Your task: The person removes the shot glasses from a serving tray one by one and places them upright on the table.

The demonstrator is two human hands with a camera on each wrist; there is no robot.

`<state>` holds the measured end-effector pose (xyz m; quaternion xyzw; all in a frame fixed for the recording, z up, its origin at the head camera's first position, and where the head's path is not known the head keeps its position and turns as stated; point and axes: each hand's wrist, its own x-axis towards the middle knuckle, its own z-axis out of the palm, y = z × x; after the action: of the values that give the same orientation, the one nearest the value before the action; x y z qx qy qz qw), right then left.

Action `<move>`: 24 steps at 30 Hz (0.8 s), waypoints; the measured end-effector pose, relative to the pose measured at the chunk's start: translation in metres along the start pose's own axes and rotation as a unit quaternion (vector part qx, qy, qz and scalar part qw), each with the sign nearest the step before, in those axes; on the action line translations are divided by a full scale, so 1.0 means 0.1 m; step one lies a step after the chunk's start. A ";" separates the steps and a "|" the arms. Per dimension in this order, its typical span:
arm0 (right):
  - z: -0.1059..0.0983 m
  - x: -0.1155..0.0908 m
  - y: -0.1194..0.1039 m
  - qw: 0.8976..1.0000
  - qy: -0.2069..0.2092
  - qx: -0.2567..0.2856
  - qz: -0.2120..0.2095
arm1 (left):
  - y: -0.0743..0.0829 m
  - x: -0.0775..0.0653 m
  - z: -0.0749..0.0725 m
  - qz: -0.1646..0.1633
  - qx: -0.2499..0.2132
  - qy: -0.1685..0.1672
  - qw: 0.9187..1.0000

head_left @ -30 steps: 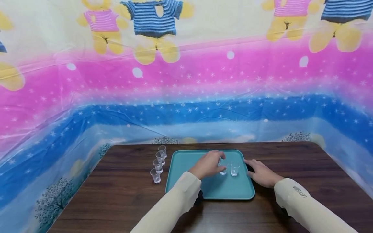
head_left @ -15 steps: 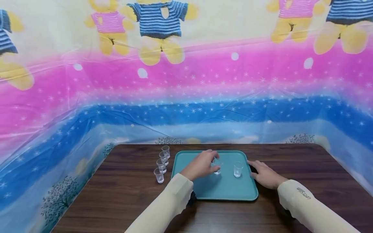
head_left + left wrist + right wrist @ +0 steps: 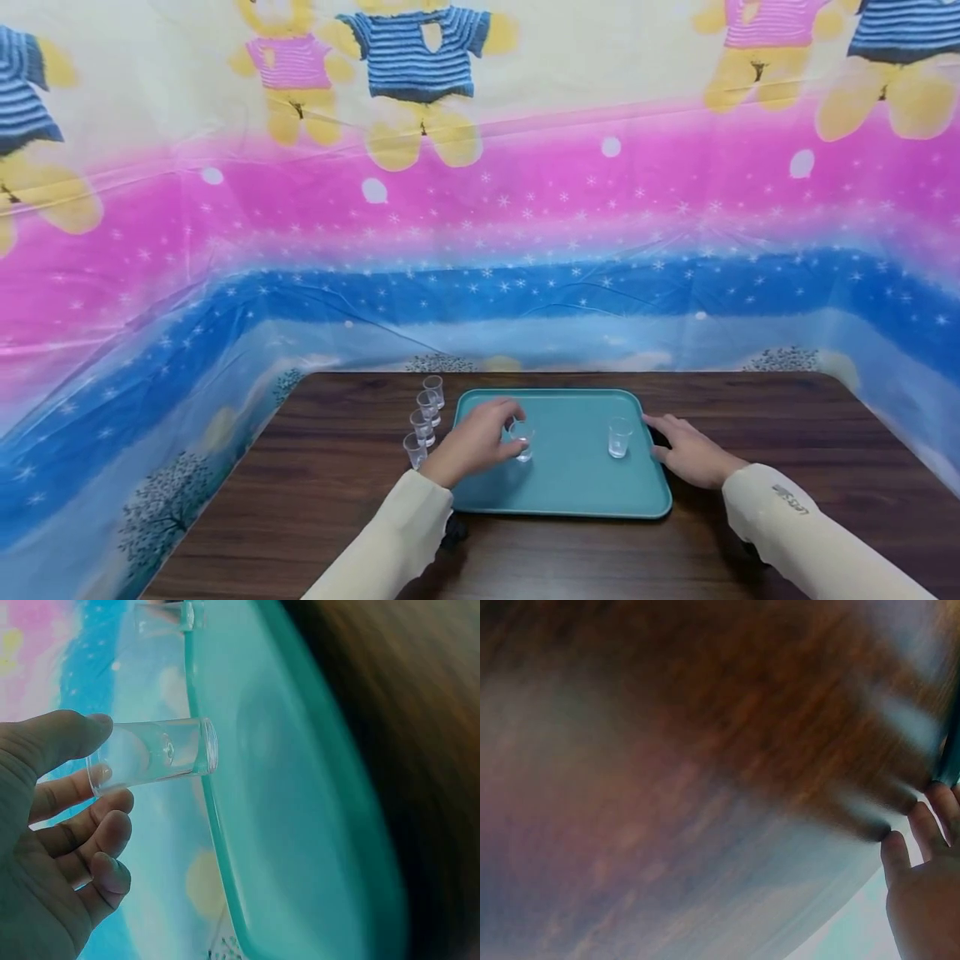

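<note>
My left hand pinches a small clear shot glass by its rim, thumb on one side and a finger on the other. In the left wrist view that shot glass has its base close over the teal tray, and the other fingers are loosely bent beneath it. A second shot glass stands upright on the right part of the tray. My right hand rests at the tray's right edge with its fingers extended; in the right wrist view its fingertips meet the glossy wood.
Several more clear shot glasses stand in a row on the dark wooden table, left of the tray; my left forearm passes close to the nearest one. A printed cloth wall rises behind the table.
My left hand has moved left across the tray with the pinched shot glass, away from the standing one. The right hand stays at the tray's edge. The head view has shifted slightly.
</note>
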<state>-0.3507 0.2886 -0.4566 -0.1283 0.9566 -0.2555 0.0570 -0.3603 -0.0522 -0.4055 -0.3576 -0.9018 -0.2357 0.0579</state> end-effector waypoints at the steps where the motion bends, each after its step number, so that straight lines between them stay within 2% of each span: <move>1: 0.00 0.00 0.01 1.000 0.000 -0.001 0.000 | -0.02 -0.04 -0.01 0.001 -0.001 0.002 1.000; 7: 0.02 0.01 0.05 1.000 -0.001 -0.004 -0.003 | -0.13 -0.27 -0.15 -0.005 -0.004 0.016 1.000; 10: 0.03 0.02 0.05 1.000 -0.003 -0.004 -0.001 | -0.18 -0.41 -0.23 -0.011 0.014 0.027 0.999; 20: 0.02 0.03 0.04 1.000 -0.004 -0.002 -0.004 | -0.40 -0.86 -0.46 -0.064 0.033 0.066 0.995; 24: 0.01 0.02 0.04 1.000 -0.004 0.002 -0.007 | -0.44 -0.99 -0.50 -0.095 0.046 0.068 0.992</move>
<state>-0.3533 0.2911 -0.4600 -0.1360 0.9548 -0.2576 0.0595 -0.3202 -0.1644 -0.4058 -0.2501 -0.9355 -0.2225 0.1127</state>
